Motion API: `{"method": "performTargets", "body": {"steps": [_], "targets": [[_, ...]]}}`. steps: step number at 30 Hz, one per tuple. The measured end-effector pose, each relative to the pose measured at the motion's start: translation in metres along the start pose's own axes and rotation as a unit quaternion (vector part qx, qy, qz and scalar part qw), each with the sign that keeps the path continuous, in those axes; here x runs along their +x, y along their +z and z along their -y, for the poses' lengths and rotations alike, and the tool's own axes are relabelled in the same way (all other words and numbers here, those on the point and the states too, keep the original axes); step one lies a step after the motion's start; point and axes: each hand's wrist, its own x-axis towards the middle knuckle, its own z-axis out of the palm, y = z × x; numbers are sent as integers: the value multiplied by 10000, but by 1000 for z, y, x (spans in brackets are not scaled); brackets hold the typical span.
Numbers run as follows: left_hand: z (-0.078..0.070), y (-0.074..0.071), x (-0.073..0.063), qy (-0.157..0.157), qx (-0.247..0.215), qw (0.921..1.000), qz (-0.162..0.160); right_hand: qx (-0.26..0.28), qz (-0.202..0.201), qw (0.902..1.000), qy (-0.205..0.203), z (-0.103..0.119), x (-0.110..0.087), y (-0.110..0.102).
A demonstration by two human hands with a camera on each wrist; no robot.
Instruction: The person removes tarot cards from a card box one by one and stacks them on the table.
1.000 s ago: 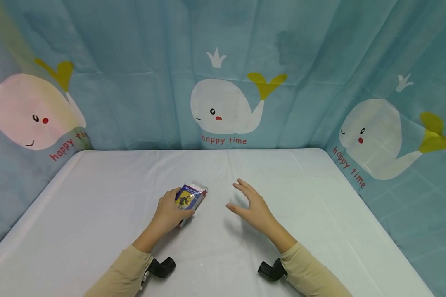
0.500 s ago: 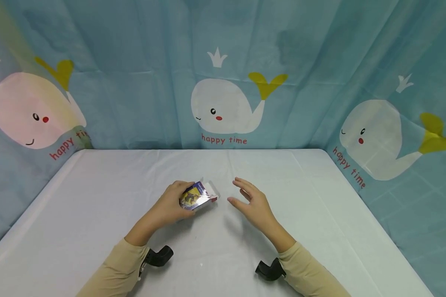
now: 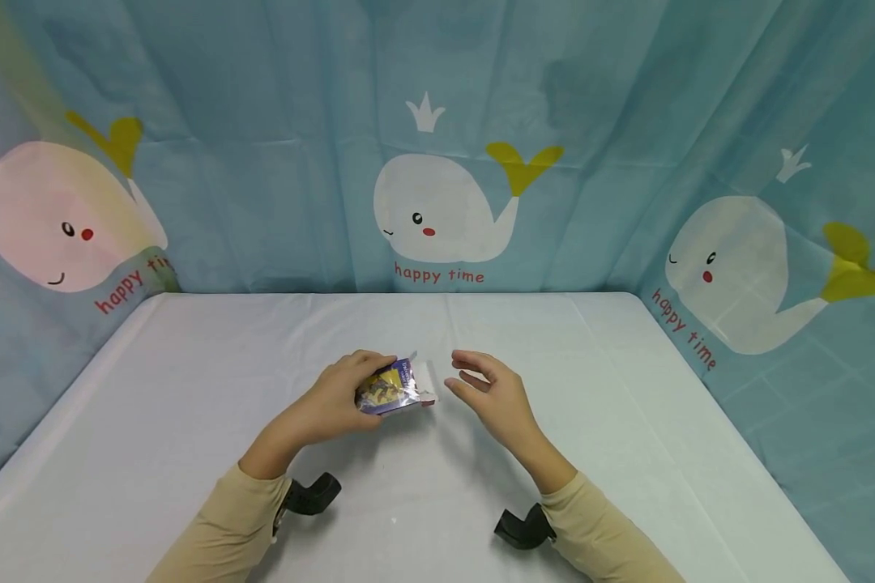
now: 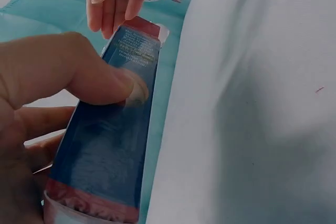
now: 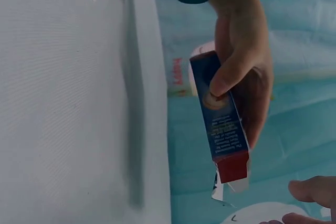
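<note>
Above the table, my left hand (image 3: 335, 397) grips a small card box (image 3: 386, 389) with a blue, yellow-pictured front. Its thumb presses the narrow dark-blue side, as the left wrist view shows; the other fingers are partly hidden behind the box. A white flap (image 3: 424, 380) sticks out at the box's right end, and loose clear wrap (image 5: 217, 190) hangs there in the right wrist view. My right hand (image 3: 497, 397) hovers just right of that end, fingers loosely bent, holding nothing. Only part of this right hand shows at the right wrist view's lower corner.
A white cloth covers the table (image 3: 627, 453). Behind it and along both sides hangs a blue curtain (image 3: 277, 202) printed with whales. Black camera mounts (image 3: 313, 494) sit at both wrists, below the beige sleeves (image 3: 222, 526).
My left hand has lifted the card box, shifted it right and turned it so its flap end points toward my right hand. The right hand's fingers have bent a little more.
</note>
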Motion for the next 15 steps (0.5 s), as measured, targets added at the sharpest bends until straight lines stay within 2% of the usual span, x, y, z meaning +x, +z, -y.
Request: {"method": "performTargets", "body": {"steps": [7, 15], "targets": [[-5, -3, 1, 144, -76, 9999, 38, 37, 5, 9999, 147, 5, 1, 4], [-9, 0, 2, 268, 69, 9996, -11, -236, 15, 9995, 210, 9, 3, 7]]}}
